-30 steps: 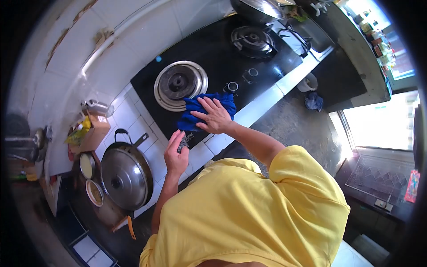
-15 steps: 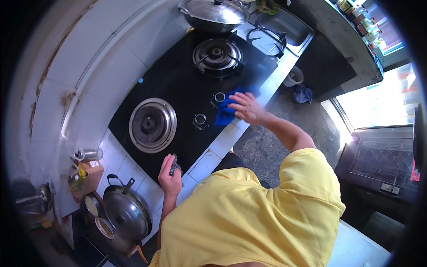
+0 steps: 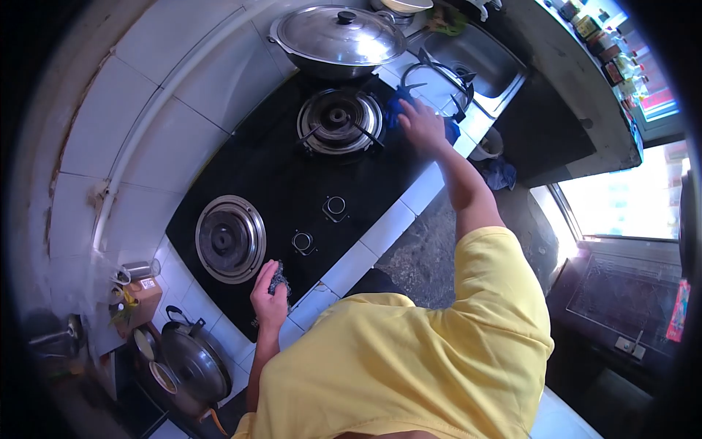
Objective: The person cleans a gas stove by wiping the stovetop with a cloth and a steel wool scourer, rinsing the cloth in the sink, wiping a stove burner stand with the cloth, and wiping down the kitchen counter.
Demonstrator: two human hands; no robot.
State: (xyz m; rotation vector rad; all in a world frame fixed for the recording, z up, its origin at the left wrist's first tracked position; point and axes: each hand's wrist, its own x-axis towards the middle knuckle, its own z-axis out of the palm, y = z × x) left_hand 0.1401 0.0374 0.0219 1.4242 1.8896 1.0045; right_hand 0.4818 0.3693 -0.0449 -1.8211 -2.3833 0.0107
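My right hand [image 3: 424, 130] presses a blue cloth [image 3: 401, 107] against the far right part of the black glass stove top [image 3: 292, 183], beside the far burner [image 3: 339, 117]. Part of the cloth is hidden under the palm and fingers. In my left hand [image 3: 269, 301] is a dark grey steel wool scrubber [image 3: 278, 282], held by the near edge of the stove. The near burner [image 3: 230, 239] lies just beyond that hand. Two control knobs [image 3: 336, 205] sit between the two hands.
A lidded wok [image 3: 340, 40] stands at the stove's far end. Past it are a loose pan support [image 3: 439, 80] and a steel sink [image 3: 482, 55]. At lower left lie a lidded pan [image 3: 194, 358] and a cardboard box [image 3: 139, 300]. White tiles [image 3: 351, 267] border the stove.
My right hand has slid the blue cloth from beside the knobs to the stove's far right corner. My left hand still holds the scrubber near the front edge. The view has shifted.
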